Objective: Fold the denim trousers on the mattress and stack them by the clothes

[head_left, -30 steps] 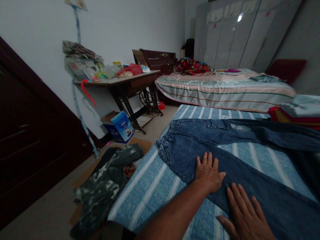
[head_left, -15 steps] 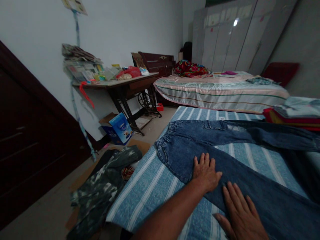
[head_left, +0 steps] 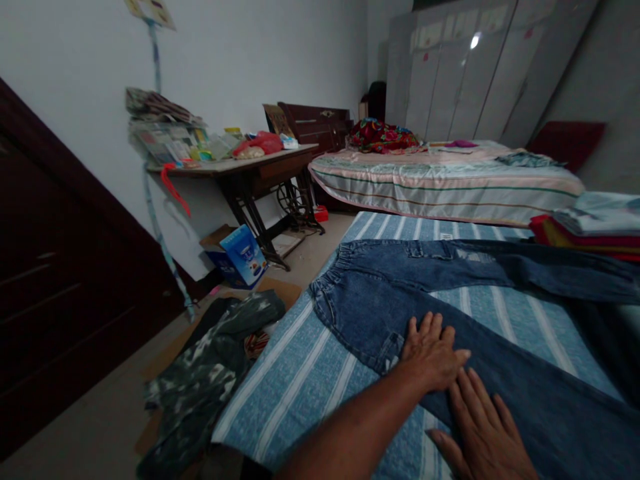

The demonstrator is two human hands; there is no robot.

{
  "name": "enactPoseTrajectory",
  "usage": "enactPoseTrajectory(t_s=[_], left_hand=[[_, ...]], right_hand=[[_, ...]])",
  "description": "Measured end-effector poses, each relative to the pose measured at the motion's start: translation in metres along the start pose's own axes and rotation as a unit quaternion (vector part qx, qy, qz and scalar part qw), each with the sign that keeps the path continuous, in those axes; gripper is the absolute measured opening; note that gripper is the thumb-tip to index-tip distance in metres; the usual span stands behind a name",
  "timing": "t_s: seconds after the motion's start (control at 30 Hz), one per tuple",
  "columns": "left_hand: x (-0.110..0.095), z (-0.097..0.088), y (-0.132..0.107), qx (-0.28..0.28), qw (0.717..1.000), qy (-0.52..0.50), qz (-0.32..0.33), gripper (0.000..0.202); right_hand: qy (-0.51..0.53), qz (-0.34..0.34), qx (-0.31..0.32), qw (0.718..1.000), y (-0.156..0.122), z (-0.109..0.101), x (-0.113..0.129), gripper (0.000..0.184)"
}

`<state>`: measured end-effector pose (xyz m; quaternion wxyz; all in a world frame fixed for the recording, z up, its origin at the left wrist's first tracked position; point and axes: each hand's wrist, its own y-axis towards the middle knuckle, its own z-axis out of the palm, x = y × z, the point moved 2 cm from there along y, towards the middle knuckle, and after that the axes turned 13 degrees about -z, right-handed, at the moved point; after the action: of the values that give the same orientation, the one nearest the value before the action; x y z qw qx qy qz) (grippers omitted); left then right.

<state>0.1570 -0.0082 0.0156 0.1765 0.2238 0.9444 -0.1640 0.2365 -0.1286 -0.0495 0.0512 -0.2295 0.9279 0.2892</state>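
A pair of blue jeans [head_left: 365, 293] lies spread on a blue-and-white striped sheet [head_left: 300, 373], its elastic waist at the left and both legs stretching right. My left hand [head_left: 431, 352] rests palm down on the upper part of the nearer leg, fingers extended. Just right of it and lower, my right hand [head_left: 483, 423] also lies flat on that leg, fingers stretched out and nearly meeting the left thumb. A pocket edge shows beside the left hand. The far ends of the legs run toward the right side of the view.
Folded clothes [head_left: 595, 227] are stacked at the right. Camouflage clothing [head_left: 210, 373] lies on cardboard at the left floor, near a blue box [head_left: 243, 257]. A sewing machine table [head_left: 265, 160] stands by the wall. Beyond are another bed [head_left: 440, 187] and a wardrobe [head_left: 450, 80].
My left hand has slid right and slightly down along the jeans leg, uncovering a pocket edge. It is now closer to my right hand, which stays in almost the same place.
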Motion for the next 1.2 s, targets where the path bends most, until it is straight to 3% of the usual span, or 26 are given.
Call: enactPoseTrajectory(t_s=[0.2,0.4,0.53,1.2], left_hand=[[-0.001,0.005,-0.001,-0.016,1.000,-0.014,-0.002,0.065],[0.001,0.011,0.002,-0.029,1.000,-0.012,0.001,0.066],[0.000,0.010,0.001,-0.031,1.000,-0.001,0.000,0.067],[0.000,0.012,0.002,-0.050,0.998,0.028,0.006,0.066]], right_hand=[[0.002,0.019,0.020,1.000,-0.007,0.003,-0.001,0.071],[-0.020,-0.049,0.022,0.998,-0.027,0.006,-0.010,0.072],[-0.021,-0.058,0.024,0.998,-0.034,0.009,-0.013,0.073],[-0.012,-0.043,0.010,0.999,-0.023,0.000,-0.009,0.086]])
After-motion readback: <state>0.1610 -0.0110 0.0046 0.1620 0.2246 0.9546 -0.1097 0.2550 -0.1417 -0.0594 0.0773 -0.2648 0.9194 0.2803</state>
